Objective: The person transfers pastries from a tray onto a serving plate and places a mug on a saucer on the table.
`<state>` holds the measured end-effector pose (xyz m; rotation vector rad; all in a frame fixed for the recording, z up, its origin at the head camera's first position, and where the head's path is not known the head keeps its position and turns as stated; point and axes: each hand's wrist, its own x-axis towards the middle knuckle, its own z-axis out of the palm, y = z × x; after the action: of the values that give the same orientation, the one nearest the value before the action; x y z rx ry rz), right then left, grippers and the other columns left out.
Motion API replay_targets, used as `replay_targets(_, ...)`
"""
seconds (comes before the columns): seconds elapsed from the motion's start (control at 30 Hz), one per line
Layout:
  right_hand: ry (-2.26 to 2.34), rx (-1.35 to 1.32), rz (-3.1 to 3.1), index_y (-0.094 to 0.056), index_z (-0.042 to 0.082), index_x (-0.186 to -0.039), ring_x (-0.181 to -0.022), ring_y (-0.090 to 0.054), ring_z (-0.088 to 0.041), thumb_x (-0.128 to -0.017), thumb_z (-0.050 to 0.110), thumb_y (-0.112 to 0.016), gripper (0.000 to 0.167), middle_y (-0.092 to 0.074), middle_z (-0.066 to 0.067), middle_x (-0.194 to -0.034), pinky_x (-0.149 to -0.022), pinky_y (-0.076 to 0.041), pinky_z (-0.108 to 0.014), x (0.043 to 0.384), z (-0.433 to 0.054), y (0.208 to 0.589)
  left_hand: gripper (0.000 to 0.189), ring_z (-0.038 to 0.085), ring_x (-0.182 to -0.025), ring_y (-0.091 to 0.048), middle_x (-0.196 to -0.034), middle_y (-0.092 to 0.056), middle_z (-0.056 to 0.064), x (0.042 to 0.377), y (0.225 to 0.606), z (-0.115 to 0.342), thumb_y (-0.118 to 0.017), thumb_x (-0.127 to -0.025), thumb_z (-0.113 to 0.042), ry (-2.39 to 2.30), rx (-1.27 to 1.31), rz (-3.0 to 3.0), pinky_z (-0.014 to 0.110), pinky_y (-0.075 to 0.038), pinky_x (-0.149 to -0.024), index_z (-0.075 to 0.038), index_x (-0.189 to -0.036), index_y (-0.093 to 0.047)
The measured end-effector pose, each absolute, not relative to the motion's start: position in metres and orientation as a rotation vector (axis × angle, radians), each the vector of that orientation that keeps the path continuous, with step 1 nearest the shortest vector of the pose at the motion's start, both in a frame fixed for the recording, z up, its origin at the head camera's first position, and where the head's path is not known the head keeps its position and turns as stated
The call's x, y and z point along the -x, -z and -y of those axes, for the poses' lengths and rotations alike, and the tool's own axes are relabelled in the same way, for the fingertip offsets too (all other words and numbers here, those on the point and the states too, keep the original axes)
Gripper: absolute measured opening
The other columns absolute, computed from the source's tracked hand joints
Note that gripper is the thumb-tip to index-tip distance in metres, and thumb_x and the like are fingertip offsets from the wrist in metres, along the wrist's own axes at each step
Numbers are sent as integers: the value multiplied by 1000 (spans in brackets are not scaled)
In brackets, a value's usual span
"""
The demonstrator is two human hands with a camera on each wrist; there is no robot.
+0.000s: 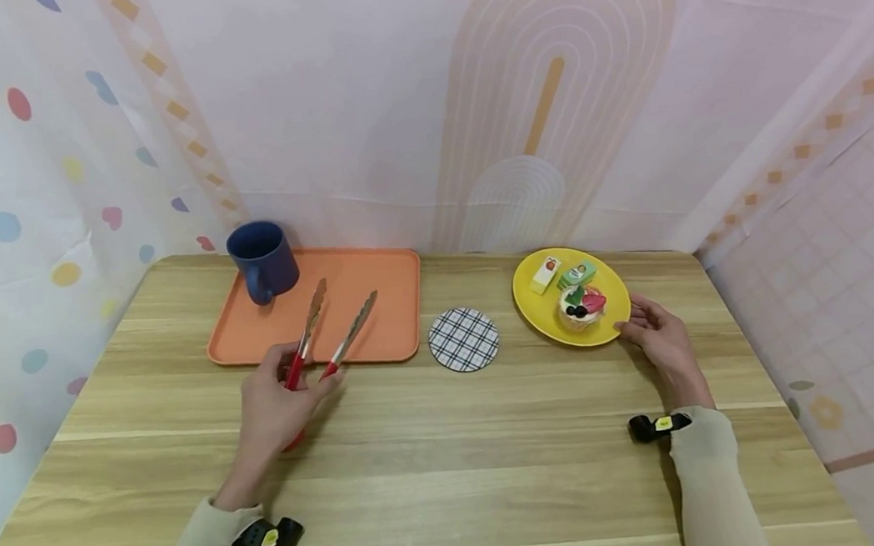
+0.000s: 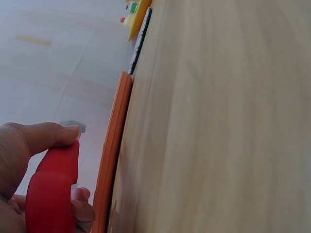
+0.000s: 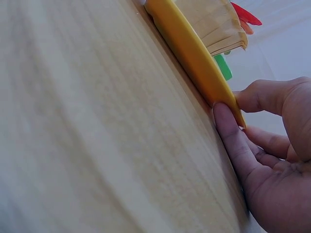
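My left hand [image 1: 273, 412] grips a pair of tongs [image 1: 310, 318] by its red handles [image 2: 51, 194]. The two metal arms stand spread apart, with nothing between their scalloped tips, over the near part of an orange tray [image 1: 372, 310]. At the right, my right hand [image 1: 662, 343] pinches the rim of a yellow plate [image 1: 540, 312], its thumb and fingers on either side of the edge in the right wrist view. On that plate sit a toy cupcake [image 1: 579, 318] topped with fruit, a small white-and-yellow carton [image 1: 545, 275] and a small green carton [image 1: 576, 275].
A dark blue mug [image 1: 271, 262] stands at the tray's back left corner, handle toward me. Between tray and plate lies a round checked coaster [image 1: 464, 340]. The wooden table [image 1: 479, 471] ends at a patterned cloth backdrop [image 1: 366, 102] behind.
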<state>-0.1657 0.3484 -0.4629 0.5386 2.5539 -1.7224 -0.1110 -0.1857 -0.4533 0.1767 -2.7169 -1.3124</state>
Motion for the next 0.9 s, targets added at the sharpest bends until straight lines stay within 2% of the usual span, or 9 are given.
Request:
replay_targets(0.27, 1703, -522, -2562, -38, 9, -158, -102, -55, 3, -98, 15, -69, 68, -55, -10, -135, -83, -49, -7, 166, -347, 462, 66, 13, -71, -57, -101, -67, 13, 104, 454, 201, -86, -82, -42, 1264, -277, 2723, 24, -44, -63, -6, -130, -58)
replay_targets(0.57, 1682, -518, -2578, -38, 9, -158, -102, -54, 5, -98, 15, -69, 68, -55, -9, -137, -83, -48, -6, 165, -348, 463, 68, 8, -69, -58, -109, -70, 16, 98, 449, 213, -86, -82, -42, 1234, -328, 2731, 23, -44, -63, -4, -132, -58)
replay_targets(0.9, 1675, -528, -2566, -38, 10, -158, -103, -54, 4, -98, 17, -69, 68, -53, -12, -141, -83, -48, -6, 165, -349, 462, 69, 7, -69, -56, -117, -68, 17, 91, 449, 226, -84, -84, -44, 1243, -444, 2750, 23, -44, -62, -5, -133, -57)
